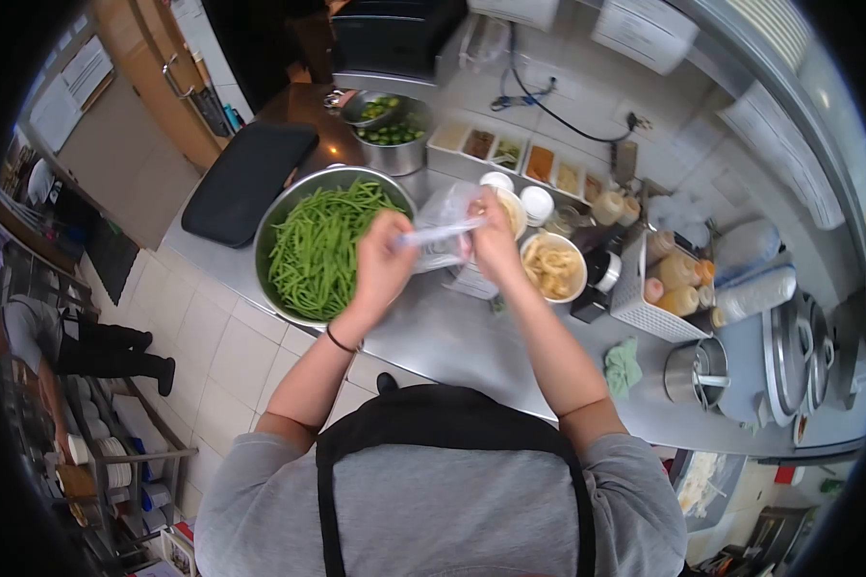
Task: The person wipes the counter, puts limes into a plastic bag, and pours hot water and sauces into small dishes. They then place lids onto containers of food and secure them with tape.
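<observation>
A clear plastic bag [445,208] is stretched between my two hands over the steel counter. My left hand [385,258] is closed on one side of the bag's edge, above the right rim of a large metal bowl [263,279]. Long green beans [319,252] fill that bowl. My right hand [494,238] grips the bag's other side, close to white tubs. One white tub [554,298] to its right holds pale yellowish pieces that I cannot identify. What the bag contains, if anything, is blurred.
A black case [245,183] lies left of the bowl. Behind stands a metal pot [394,154] of green produce. Spice containers [539,163] line the wall. At right are a white basket [635,298] of bottles, a green cloth [623,365] and a steel pot [688,375]. Another person [43,337] stands far left.
</observation>
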Demonstrator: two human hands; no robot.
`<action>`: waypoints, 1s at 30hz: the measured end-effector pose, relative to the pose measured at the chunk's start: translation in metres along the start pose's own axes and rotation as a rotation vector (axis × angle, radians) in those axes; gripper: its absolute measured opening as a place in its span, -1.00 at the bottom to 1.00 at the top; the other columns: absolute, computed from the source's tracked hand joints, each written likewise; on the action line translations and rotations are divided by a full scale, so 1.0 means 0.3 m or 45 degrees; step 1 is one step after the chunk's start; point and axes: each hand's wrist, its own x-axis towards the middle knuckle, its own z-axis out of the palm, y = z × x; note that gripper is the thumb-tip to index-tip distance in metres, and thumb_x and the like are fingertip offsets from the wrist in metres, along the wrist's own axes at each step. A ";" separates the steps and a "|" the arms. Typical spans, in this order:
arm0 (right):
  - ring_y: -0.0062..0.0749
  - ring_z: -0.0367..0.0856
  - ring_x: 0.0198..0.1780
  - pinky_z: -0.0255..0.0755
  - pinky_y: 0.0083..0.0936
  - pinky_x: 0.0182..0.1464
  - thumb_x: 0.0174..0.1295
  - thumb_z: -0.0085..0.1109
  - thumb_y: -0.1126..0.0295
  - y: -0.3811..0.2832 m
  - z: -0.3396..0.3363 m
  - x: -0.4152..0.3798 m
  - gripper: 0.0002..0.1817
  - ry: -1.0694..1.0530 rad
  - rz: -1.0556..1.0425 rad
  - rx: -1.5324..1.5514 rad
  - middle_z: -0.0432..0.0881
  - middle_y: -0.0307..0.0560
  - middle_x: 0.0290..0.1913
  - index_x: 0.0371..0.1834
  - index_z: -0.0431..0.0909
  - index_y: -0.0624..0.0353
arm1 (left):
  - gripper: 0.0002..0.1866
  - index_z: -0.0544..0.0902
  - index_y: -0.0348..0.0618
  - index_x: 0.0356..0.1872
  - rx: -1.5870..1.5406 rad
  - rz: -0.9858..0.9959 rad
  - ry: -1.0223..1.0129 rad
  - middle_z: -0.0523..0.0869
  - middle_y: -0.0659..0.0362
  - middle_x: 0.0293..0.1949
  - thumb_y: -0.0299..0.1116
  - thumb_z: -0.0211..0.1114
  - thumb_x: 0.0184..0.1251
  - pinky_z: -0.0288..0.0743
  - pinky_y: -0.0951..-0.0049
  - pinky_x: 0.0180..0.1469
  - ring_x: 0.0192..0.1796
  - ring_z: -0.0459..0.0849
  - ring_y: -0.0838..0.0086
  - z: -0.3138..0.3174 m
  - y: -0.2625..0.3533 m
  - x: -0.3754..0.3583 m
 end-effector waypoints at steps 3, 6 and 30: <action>-0.68 0.37 -0.52 0.26 -0.74 -0.52 0.06 0.05 0.62 0.013 0.286 0.020 -0.62 -0.266 -0.158 -0.122 0.39 -0.26 -0.41 -0.04 0.24 0.12 | -0.84 0.40 -0.16 -0.26 -0.882 -0.675 0.251 0.46 0.28 -0.53 -0.61 -0.05 0.16 0.32 0.65 -0.52 -0.53 0.44 0.65 -0.215 -0.128 0.153; -0.61 0.43 -0.39 0.31 -0.63 -0.39 -0.05 0.07 0.65 0.087 0.331 0.165 -0.66 0.029 -0.262 -0.545 0.43 -0.15 -0.41 -0.19 0.27 0.14 | -0.88 0.40 -0.15 -0.26 -1.193 -0.870 0.357 0.42 0.30 -0.56 -0.56 -0.02 0.20 0.29 0.66 -0.54 -0.56 0.40 0.64 -0.342 -0.220 0.193; 0.01 0.56 -0.15 0.37 -0.25 -0.03 0.12 0.00 0.19 0.260 0.006 1.161 -0.65 0.794 -1.127 -2.001 0.59 0.15 -0.19 -0.18 0.56 0.21 | -0.90 0.51 -0.27 -0.49 0.009 -0.657 0.114 0.54 0.22 -0.48 -0.63 0.06 -0.07 0.24 0.60 -0.43 -0.49 0.39 0.61 -0.683 -0.568 0.200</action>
